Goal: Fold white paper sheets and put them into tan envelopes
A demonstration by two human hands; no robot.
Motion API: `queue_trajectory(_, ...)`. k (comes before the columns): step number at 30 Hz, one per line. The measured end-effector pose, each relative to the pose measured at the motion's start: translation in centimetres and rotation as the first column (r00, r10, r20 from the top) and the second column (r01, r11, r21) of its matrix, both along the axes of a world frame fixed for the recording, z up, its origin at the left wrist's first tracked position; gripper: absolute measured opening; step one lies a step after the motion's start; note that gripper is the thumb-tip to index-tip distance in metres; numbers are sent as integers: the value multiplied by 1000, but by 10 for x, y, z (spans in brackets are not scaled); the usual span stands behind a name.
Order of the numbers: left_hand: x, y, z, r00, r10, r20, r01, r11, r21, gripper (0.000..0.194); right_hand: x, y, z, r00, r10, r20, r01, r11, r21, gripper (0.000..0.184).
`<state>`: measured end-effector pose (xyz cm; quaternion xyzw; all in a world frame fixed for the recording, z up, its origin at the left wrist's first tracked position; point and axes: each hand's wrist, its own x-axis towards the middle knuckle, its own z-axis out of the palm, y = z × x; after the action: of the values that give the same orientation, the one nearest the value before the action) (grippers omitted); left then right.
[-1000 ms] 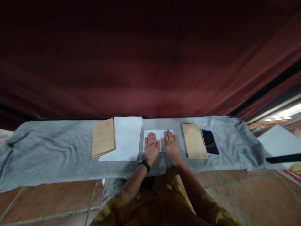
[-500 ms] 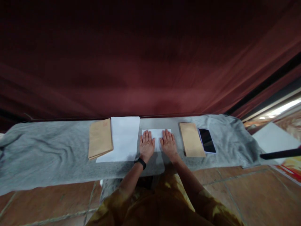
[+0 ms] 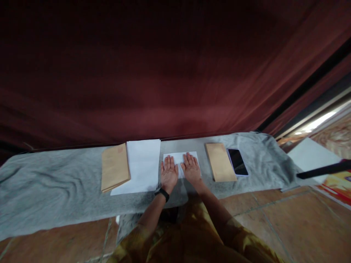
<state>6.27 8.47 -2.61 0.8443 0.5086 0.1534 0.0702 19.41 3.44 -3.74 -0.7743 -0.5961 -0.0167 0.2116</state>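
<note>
A folded sheet of white paper (image 3: 179,157) lies on the grey cloth in front of me, partly covered by both palms. My left hand (image 3: 169,171) rests flat on its left part, fingers stretched out. On the right part my right hand (image 3: 191,168) presses flat too, its fingers a little apart. Left of my left hand is a stack of larger white paper (image 3: 144,164). Brown envelopes (image 3: 115,167) overlap that stack's left edge. To the right of my right hand lies another pile of brown envelopes (image 3: 221,162).
A phone (image 3: 237,162) with a dark screen lies beside the right envelopes. The grey cloth (image 3: 65,182) covers the long, narrow surface. Behind it hangs a dark red curtain (image 3: 175,91). A black bar (image 3: 323,170) juts in at the right above the tiled floor (image 3: 296,212).
The view has tilted and shifted slightly. My right hand has slid a little inward on the folded paper, closer to my left hand. Both hands stay flat.
</note>
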Motion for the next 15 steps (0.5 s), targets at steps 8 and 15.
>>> queue_trajectory(8,-5,-15,8,981,98,165,-94,995,-35,63,22,-21,-7,992,-92,86,86,994,72,62)
queue_trajectory(15,-23,0,20,868,280,409,-130,925,-358,57,19,-20,-9,993,-107,59,99,987,127,60)
